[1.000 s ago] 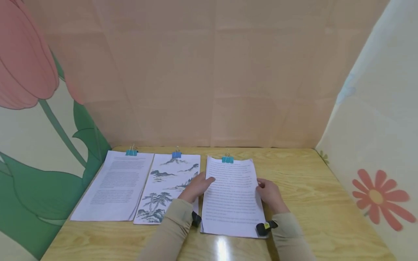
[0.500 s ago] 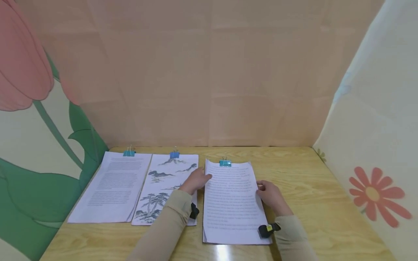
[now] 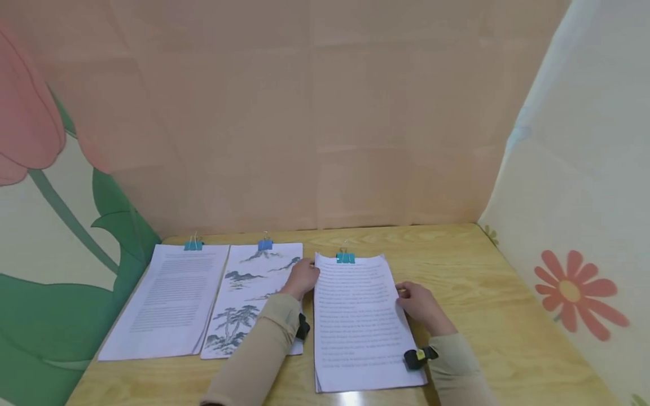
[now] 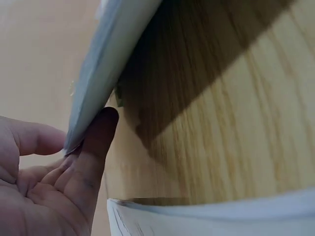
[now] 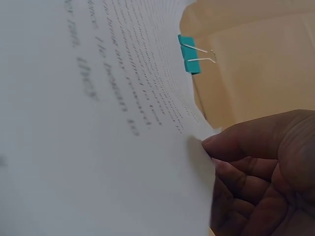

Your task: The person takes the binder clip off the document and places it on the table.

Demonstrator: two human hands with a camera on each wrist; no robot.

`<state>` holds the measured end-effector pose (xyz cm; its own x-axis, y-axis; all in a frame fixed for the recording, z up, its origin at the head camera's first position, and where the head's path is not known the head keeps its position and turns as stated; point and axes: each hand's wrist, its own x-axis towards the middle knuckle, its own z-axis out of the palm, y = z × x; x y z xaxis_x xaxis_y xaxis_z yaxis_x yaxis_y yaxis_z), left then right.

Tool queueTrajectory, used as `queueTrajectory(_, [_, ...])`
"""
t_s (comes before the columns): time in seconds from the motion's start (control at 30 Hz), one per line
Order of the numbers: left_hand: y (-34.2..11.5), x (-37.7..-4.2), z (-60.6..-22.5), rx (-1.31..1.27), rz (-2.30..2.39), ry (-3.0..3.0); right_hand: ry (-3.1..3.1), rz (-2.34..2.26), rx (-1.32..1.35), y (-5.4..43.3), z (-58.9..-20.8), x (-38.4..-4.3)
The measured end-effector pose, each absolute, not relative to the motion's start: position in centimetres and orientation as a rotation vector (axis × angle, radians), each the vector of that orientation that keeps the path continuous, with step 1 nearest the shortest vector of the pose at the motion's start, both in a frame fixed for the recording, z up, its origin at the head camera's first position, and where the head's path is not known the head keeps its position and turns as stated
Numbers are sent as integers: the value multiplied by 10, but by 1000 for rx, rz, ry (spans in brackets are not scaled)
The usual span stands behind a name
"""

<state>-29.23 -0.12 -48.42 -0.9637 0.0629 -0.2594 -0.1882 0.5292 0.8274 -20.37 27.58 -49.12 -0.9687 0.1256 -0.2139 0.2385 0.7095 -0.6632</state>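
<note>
A stack of printed paper [image 3: 360, 327] with a teal binder clip [image 3: 345, 258] on its top edge is between my two hands. My left hand [image 3: 301, 277] pinches its left edge near the top. In the left wrist view the thumb [image 4: 44, 139] lies on one face of the stack and the fingers behind it, and the edge is lifted off the table. My right hand [image 3: 420, 304] pinches the right edge. Thumb on top, fingers curled below, it bends the paper [image 5: 123, 182] slightly in the right wrist view.
To the left lie a clipped stack with an ink landscape [image 3: 254, 299] and another clipped stack of printed text [image 3: 167, 299]. The wooden table [image 3: 487, 316] extends to the right. A peach backdrop [image 3: 304, 129] stands behind, with flower-printed sheets at both sides.
Held by both hands, the clipped stack has moved toward me and slightly right, widening the gap to the landscape stack. The head view has shifted a little.
</note>
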Motion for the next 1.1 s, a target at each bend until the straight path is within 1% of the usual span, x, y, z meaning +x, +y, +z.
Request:
queueTrajectory(0.1, [-1,-293,-486,-89,1426,2548,2761,-1081,274,277,-492,-202])
queueTrajectory(0.37, [3,-291,-488,-155,1440,2569,2699,-1078,223,281,-489,-196])
queueTrajectory(0.57, [7,-290,-484,-164,1462,2563,2716,-997,223,285,-481,-199])
queueTrajectory(0.83, [10,-288,-481,-121,1565,2545,2779,-889,275,275,-474,-224])
queueTrajectory(0.93, [10,-287,-481,-99,1591,2544,2839,-844,210,268,-470,-236])
queueTrajectory(1.1, [10,-281,-482,-64,1634,2510,2976,-744,-5,254,-464,-253])
